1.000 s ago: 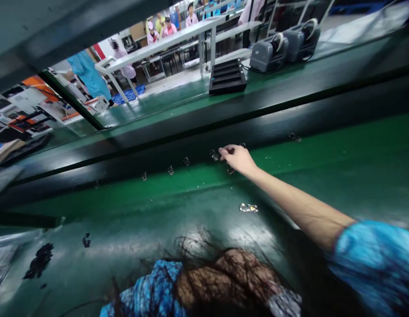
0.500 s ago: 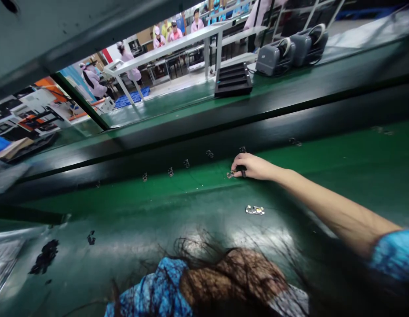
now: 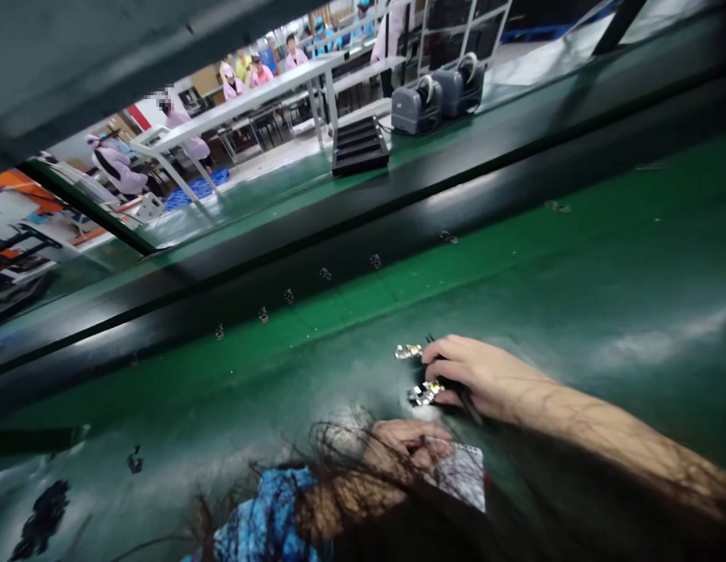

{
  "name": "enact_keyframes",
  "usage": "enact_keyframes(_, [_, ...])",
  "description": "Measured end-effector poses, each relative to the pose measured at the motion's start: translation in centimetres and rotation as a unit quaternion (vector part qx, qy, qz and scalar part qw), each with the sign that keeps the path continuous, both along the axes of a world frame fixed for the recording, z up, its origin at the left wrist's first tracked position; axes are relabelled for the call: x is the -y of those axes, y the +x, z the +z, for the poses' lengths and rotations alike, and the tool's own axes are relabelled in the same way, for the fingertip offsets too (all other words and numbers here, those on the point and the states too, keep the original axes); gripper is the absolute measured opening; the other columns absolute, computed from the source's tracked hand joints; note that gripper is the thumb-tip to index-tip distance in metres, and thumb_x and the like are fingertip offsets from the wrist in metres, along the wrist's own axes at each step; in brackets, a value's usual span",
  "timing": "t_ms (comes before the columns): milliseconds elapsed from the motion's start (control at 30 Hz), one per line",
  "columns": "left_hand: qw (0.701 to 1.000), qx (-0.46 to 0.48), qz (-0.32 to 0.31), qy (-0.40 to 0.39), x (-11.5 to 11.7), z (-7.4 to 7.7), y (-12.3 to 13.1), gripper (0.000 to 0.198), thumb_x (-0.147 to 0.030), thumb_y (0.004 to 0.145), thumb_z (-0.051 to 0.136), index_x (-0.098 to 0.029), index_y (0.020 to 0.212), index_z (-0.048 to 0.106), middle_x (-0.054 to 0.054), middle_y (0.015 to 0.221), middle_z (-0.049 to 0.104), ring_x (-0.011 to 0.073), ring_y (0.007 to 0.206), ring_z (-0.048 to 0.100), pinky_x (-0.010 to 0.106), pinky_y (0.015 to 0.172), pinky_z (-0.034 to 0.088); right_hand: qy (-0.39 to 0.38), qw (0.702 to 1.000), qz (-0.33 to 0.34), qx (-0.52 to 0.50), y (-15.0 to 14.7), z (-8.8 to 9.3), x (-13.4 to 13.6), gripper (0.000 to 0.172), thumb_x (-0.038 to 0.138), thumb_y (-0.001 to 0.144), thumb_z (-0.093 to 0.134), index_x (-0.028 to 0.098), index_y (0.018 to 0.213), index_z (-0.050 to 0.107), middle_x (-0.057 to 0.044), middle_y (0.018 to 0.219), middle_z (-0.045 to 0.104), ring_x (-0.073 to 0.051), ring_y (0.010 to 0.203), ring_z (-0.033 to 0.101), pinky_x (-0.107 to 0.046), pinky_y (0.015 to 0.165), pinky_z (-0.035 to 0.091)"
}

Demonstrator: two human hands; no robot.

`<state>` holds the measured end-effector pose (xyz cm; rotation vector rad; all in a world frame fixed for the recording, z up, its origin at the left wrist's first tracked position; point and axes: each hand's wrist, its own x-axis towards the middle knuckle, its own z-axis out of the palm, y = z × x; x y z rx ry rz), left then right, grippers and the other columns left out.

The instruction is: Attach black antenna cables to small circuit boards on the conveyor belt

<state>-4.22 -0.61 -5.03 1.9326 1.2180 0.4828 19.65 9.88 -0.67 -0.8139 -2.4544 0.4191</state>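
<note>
My right hand (image 3: 477,375) is above the green surface close in front of me, fingers bent and closed. A small circuit board (image 3: 426,393) is pinched at its thumb side. Another small circuit board (image 3: 408,352) sticks out at the upper fingertips. Under the palm runs a dark slender thing (image 3: 471,409), its kind unclear. My left hand (image 3: 407,441), partly covered by hanging hair, is curled just below. It seems to grip a flat, grey-white speckled piece (image 3: 461,474); the fingers' contact with it is partly hidden.
Several small parts (image 3: 289,296) lie in a row along the green belt (image 3: 351,300). Black pieces (image 3: 44,515) lie at lower left. Beyond the belt stand a black slotted tray (image 3: 361,146) and two grey tape dispensers (image 3: 418,108). A grey beam (image 3: 105,62) crosses overhead. People work in the background.
My right hand has drawn back from the belt towards me with a circuit board, and now also has the board that lay on the near surface. The view has swung right.
</note>
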Motion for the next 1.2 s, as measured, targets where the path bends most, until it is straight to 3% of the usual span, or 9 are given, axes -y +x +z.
enact_keyframes(133, [0.992,0.067,0.046,-0.101,2.2,1.7,0.0,0.032,-0.041,0.093,0.090,-0.032,0.122,0.098,0.007,0.106,0.098,0.0326,0.086,0.094,0.038,0.081,0.080,-0.023,0.999,-0.026,-0.010,2.4,-2.2,4.8,0.016,0.014,0.102,0.075,0.026,0.104,0.086,-0.014,0.109,0.088,-0.033,0.091,0.084,-0.046,0.078,0.071])
enact_keyframes(233, [0.981,0.104,0.072,-0.150,3.0,3.0,0.4,0.034,-0.040,0.096,0.087,-0.029,0.127,0.096,0.008,0.109,0.098,0.0314,0.091,0.094,0.037,0.083,0.080,-0.036,0.997,-0.048,-0.038,4.0,-2.6,6.6,0.021,0.027,0.110,0.074,0.024,0.127,0.087,-0.019,0.121,0.089,-0.037,0.105,0.087,-0.052,0.088,0.074])
enact_keyframes(333, [0.971,0.128,0.103,-0.174,3.0,3.8,0.9,0.039,-0.040,0.099,0.085,-0.021,0.132,0.094,0.011,0.101,0.096,0.0300,0.085,0.093,0.033,0.075,0.077,-0.094,0.982,-0.084,-0.141,5.0,-1.5,8.7,0.038,0.047,0.119,0.062,0.032,0.147,0.083,-0.017,0.137,0.088,-0.037,0.121,0.087,-0.053,0.102,0.076])
enact_keyframes(467, [0.965,0.146,0.120,-0.181,2.5,4.9,1.3,0.032,-0.039,0.102,0.086,-0.018,0.123,0.096,0.013,0.100,0.097,0.0306,0.088,0.094,0.034,0.081,0.078,-0.234,0.923,-0.154,-0.263,4.3,1.1,11.1,0.046,0.072,0.117,0.055,0.043,0.121,0.091,-0.009,0.120,0.090,-0.033,0.107,0.090,-0.045,0.090,0.079])
enact_keyframes(567, [0.968,0.145,0.117,-0.170,2.0,5.9,1.3,0.023,-0.038,0.102,0.087,-0.021,0.113,0.098,0.012,0.102,0.097,0.0300,0.089,0.095,0.033,0.084,0.079,-0.257,0.912,-0.141,-0.286,3.0,2.8,11.2,0.015,0.048,0.108,0.083,0.040,0.097,0.088,-0.004,0.099,0.088,-0.024,0.078,0.088,-0.031,0.072,0.077])
enact_keyframes(600, [0.969,0.142,0.114,-0.165,1.9,6.1,1.2,0.020,-0.037,0.102,0.088,-0.022,0.109,0.099,0.010,0.100,0.097,0.0294,0.087,0.095,0.033,0.083,0.079,-0.257,0.912,-0.133,-0.290,2.7,3.3,11.0,0.013,0.039,0.104,0.088,0.038,0.092,0.086,-0.003,0.094,0.088,-0.022,0.072,0.087,-0.027,0.069,0.075])
enact_keyframes(667, [0.973,0.134,0.106,-0.158,1.7,6.5,1.1,0.013,-0.034,0.101,0.090,-0.026,0.106,0.099,0.008,0.098,0.097,0.0282,0.082,0.094,0.033,0.082,0.080,-0.259,0.911,-0.124,-0.297,2.4,4.1,10.5,0.019,0.033,0.103,0.089,0.035,0.085,0.083,-0.001,0.088,0.089,-0.020,0.067,0.087,-0.022,0.067,0.074])
enact_keyframes(867, [0.984,0.110,0.076,-0.120,1.9,7.3,0.9,0.012,-0.027,0.105,0.087,-0.029,0.107,0.098,0.004,0.101,0.098,0.0260,0.080,0.094,0.032,0.082,0.081,-0.298,0.915,-0.100,-0.252,2.6,5.5,10.4,0.024,0.034,0.113,0.079,0.036,0.089,0.084,-0.001,0.090,0.094,-0.020,0.079,0.093,-0.021,0.079,0.076])
enact_keyframes(1200, [0.993,0.096,0.019,-0.059,1.9,7.4,0.4,0.021,-0.021,0.111,0.077,-0.026,0.118,0.097,0.001,0.100,0.098,0.0197,0.072,0.092,0.022,0.069,0.076,-0.255,0.925,-0.096,-0.265,2.0,4.9,10.2,0.035,0.039,0.118,0.072,0.034,0.084,0.077,0.002,0.081,0.091,-0.017,0.069,0.091,-0.017,0.071,0.074])
